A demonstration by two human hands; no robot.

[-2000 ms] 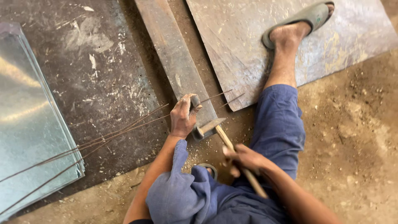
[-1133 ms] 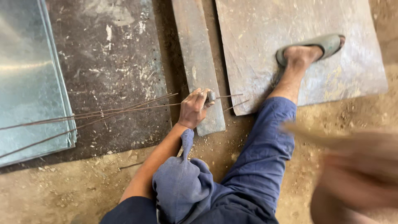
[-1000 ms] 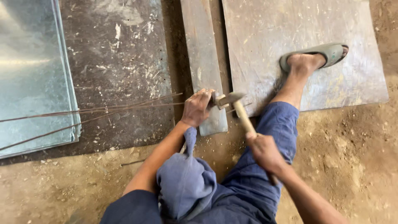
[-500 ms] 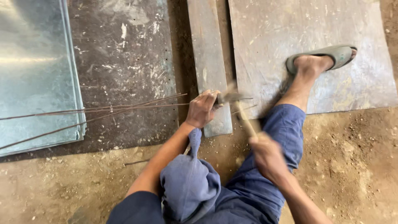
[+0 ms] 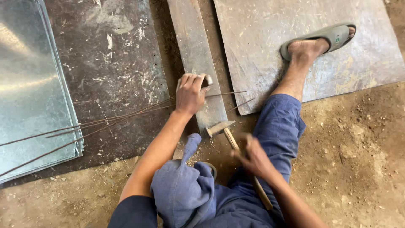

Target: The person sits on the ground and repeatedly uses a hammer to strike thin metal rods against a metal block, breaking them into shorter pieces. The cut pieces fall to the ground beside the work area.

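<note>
left hand [image 5: 190, 93] fingers clamp thin rusty rods [image 5: 105, 123] on flat steel bar [image 5: 195, 55] | right hand [image 5: 253, 157] grips wooden-handled hammer [image 5: 219, 128]

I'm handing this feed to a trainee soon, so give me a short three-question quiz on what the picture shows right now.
1. True or false: the right hand holds the wooden-handled hammer.
2. What does the left hand press down: A) thin rusty metal rods, B) the grey-green rubber sandal, C) the stack of shiny sheet-metal panels?
3. What do the rod tips lie across?

Key: 1 true. 2 A. 3 The long flat steel bar, with the hammer head low by its near end.
</note>
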